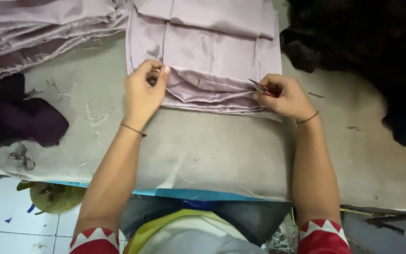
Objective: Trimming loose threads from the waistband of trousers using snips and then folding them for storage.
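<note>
Pinching the near edge of the folded mauve fabric stack [203, 61], your left hand [143, 91] has thumb and fingers closed on the top layer's corner. Your right hand [285, 96] is clamped around small red-handled thread snips [261, 88], blades at the same edge. The stack lies mid-table on the grey work table [212, 150]. More mauve folded cloth [38, 33] sits far left; dark fabric [367, 51] is piled right, another dark piece [15, 115] left.

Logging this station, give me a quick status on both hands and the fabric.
Left hand pinching the near edge of the folded lilac fabric. Right hand holding small snips at that same edge. Loose threads on the table; nothing blocking.
</note>
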